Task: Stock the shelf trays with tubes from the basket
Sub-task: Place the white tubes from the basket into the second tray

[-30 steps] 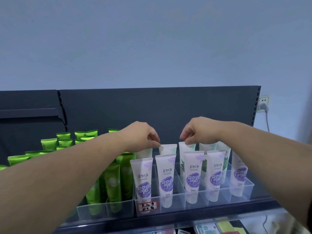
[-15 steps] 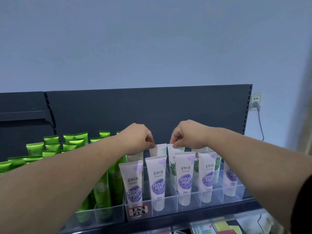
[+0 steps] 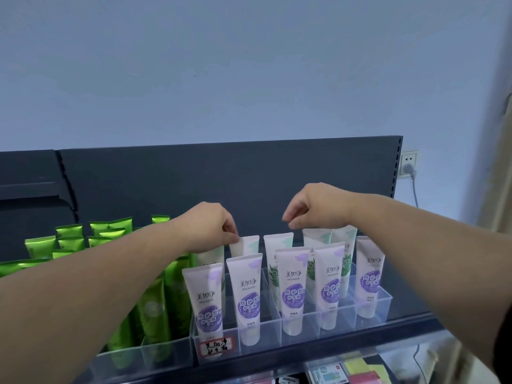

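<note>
White tubes with purple labels (image 3: 293,289) stand in the front row of the clear divided tray (image 3: 385,299) on the dark shelf. Behind them stand white tubes with green leaf prints. My left hand (image 3: 210,228) pinches the top left corner of one back-row green-print tube (image 3: 246,245), which stands upright in its slot. My right hand (image 3: 315,209) hovers just above the neighbouring green-print tube (image 3: 278,243) with fingers loosely curled and a gap below them; it holds nothing. The basket is out of view.
Shiny green tubes (image 3: 155,300) fill the clear trays to the left, under my left forearm. The dark back panel (image 3: 221,176) rises behind the trays. A wall socket with a plug (image 3: 409,163) is at the right. Packaged goods (image 3: 357,372) lie on the shelf below.
My right hand has let go of the tube top it was pinching and has risen a little above it. My left hand keeps its pinch. My head has turned slightly.
</note>
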`<action>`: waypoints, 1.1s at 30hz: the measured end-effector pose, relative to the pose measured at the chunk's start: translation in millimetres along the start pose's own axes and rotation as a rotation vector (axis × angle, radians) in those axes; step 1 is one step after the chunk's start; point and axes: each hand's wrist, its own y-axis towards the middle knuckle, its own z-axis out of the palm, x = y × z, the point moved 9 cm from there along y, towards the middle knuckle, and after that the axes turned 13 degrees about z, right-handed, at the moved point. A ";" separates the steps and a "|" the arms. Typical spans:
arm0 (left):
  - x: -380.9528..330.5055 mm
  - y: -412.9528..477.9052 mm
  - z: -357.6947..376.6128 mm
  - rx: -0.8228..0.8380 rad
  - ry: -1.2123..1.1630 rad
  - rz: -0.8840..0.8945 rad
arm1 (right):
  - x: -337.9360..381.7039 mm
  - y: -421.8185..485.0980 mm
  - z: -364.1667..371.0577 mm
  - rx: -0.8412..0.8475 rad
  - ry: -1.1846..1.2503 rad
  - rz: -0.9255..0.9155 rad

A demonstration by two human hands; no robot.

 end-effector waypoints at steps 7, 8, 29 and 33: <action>-0.3 0.1 4.9 0.030 -0.037 0.009 | -32.5 -0.5 6.8 0.028 -0.155 0.104; -1.6 0.4 5.6 0.031 -0.044 0.011 | -32.4 0.3 8.2 0.017 -0.158 0.102; -6.7 4.8 7.6 0.034 -0.019 -0.015 | -42.6 -17.1 -16.1 -0.031 0.028 0.106; -10.8 7.4 11.2 0.098 -0.029 -0.019 | -68.8 -30.9 -28.3 -0.053 -0.012 0.153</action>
